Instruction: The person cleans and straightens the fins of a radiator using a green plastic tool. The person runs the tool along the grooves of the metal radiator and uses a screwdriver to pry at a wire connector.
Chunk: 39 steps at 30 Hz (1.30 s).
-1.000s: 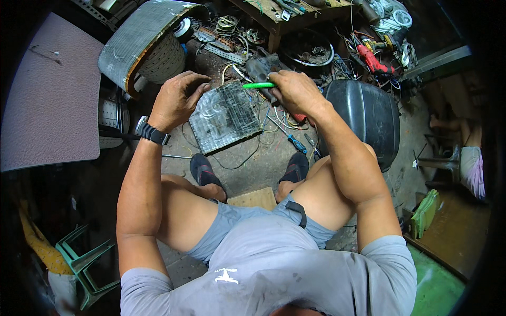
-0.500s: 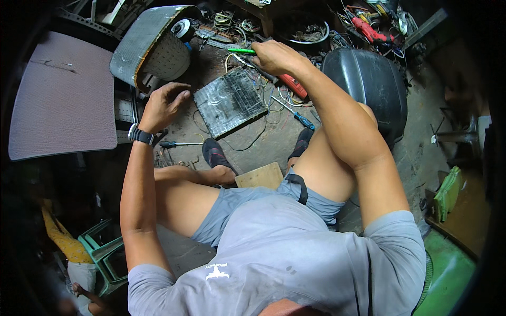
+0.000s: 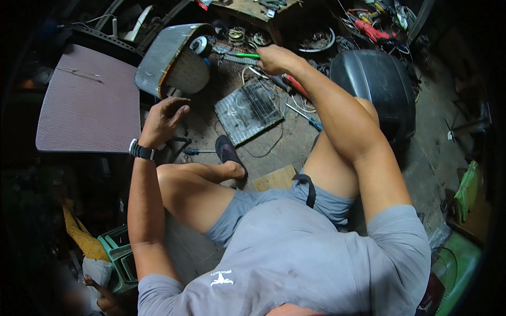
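The slim green stick [image 3: 247, 55] ran crosswise beyond the gray slab [image 3: 249, 111], its free end pointing left from the right hand [image 3: 276, 59], whose fingers gripped the other end. The left hand [image 3: 164, 122], empty, fingers loosely bent, hung well apart.

The right hand [image 3: 276, 59] hides part of the green stick [image 3: 247, 55].
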### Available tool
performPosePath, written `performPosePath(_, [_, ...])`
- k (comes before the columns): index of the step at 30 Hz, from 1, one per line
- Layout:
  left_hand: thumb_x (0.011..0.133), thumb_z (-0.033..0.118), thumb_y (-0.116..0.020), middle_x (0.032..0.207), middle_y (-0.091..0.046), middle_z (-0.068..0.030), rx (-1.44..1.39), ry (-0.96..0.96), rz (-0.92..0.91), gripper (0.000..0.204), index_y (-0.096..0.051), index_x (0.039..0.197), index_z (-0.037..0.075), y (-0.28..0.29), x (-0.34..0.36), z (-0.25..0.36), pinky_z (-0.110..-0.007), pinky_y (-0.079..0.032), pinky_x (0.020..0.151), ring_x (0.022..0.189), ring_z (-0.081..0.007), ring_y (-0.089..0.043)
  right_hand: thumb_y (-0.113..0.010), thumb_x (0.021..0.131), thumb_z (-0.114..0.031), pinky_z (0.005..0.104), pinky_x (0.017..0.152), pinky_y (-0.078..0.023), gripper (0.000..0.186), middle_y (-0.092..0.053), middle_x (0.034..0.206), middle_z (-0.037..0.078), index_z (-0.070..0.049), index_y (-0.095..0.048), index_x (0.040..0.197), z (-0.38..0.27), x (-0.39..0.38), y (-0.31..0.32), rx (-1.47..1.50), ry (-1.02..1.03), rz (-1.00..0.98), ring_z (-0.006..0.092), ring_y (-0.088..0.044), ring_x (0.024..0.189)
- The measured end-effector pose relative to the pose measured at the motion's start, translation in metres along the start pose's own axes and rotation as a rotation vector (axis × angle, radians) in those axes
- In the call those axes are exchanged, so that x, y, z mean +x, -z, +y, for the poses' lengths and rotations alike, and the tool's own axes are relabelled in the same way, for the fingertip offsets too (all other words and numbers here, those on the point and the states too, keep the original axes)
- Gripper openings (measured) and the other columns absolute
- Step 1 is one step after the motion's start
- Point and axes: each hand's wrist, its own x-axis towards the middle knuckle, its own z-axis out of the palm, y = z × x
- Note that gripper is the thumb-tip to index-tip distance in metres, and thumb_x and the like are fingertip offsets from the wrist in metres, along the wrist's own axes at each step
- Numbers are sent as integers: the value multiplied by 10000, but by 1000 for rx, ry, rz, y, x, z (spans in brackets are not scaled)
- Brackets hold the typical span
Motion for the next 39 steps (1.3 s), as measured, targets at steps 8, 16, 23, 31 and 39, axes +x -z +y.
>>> performPosePath(8, [988, 216, -653, 1066, -729, -81, -173, 99, 260, 275, -699, 1156, 4, 40, -55, -28, -299, -509, 883, 970, -152, -658, -579, 918, -214, 494, 849, -536, 313, -676, 1037, 312, 70, -675, 1010, -5, -7, -7, -22, -8, -97, 442, -664, 1016])
performPosePath(16, [998, 230, -630, 1018, -731, -90, -297, 409, 772, 316, -699, 1141, -43, -15, -218, -173, -292, -502, 895, 948, -154, -655, -589, 944, -271, 501, 854, -529, 350, -672, 1041, 313, 65, -658, 1015, -21, -8, -11, -38, 24, -100, 438, -659, 1029])
performPosePath(23, [962, 243, -661, 966, -749, -134, -536, 1152, 408, 298, -711, 1032, -42, -275, -362, -244, -358, -518, 777, 852, -194, -657, -607, 911, -232, 504, 843, -529, 317, -678, 999, 312, 79, -655, 952, -20, -8, -17, -33, 27, -110, 443, -665, 997])
performPosePath(31, [959, 263, -654, 976, -743, -157, -655, 1084, -68, 302, -716, 1041, -20, -376, -311, -211, -376, -524, 790, 868, -240, -673, -625, 942, -299, 521, 827, -483, 367, -665, 991, 304, 52, -607, 1050, 3, -14, -42, -23, -61, -254, 469, -639, 973])
performPosePath(39, [955, 284, -648, 985, -737, -181, -631, 900, -60, 307, -721, 1050, 1, -339, -192, -256, -394, -530, 804, 884, -286, -688, -580, 981, -296, 501, 832, -498, 341, -655, 1029, 288, 16, -555, 1115, 21, -38, -92, 44, -35, -354, 450, -643, 965])
